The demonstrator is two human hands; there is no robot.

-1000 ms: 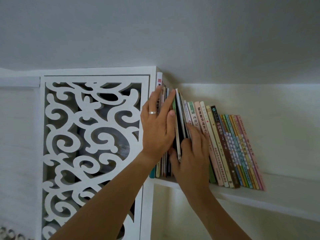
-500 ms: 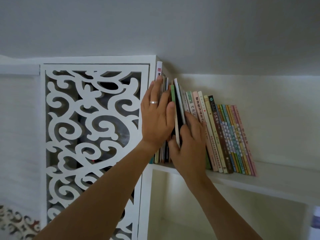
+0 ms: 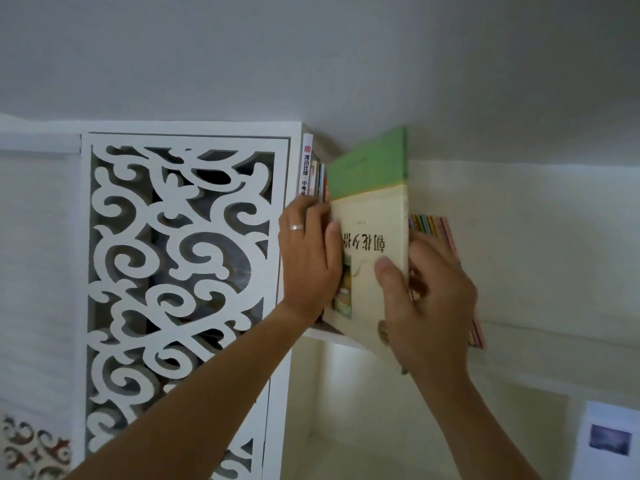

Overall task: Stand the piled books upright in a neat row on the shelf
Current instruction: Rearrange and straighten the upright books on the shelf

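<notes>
A green-and-cream book (image 3: 372, 202) is pulled partway out of the row, its cover facing me with the title upside down. My right hand (image 3: 427, 303) grips its spine edge, thumb on the cover and fingers behind. My left hand (image 3: 308, 258) lies flat against the upright books at the left end (image 3: 313, 168), its thumb touching the pulled book's cover. More thin colourful books (image 3: 436, 228) lean at the right, mostly hidden behind the book and my right hand. All stand on the white shelf (image 3: 536, 336).
A white carved lattice panel (image 3: 180, 271) bounds the shelf on the left. The ceiling is close above the books. The shelf board runs on bare to the right. A lower compartment (image 3: 346, 410) opens beneath, and a small picture (image 3: 609, 439) shows at the bottom right.
My right hand has drawn the green-and-cream book out of the row and swung its cover toward me. My left hand has stayed pressed on the left books, sliding slightly lower.
</notes>
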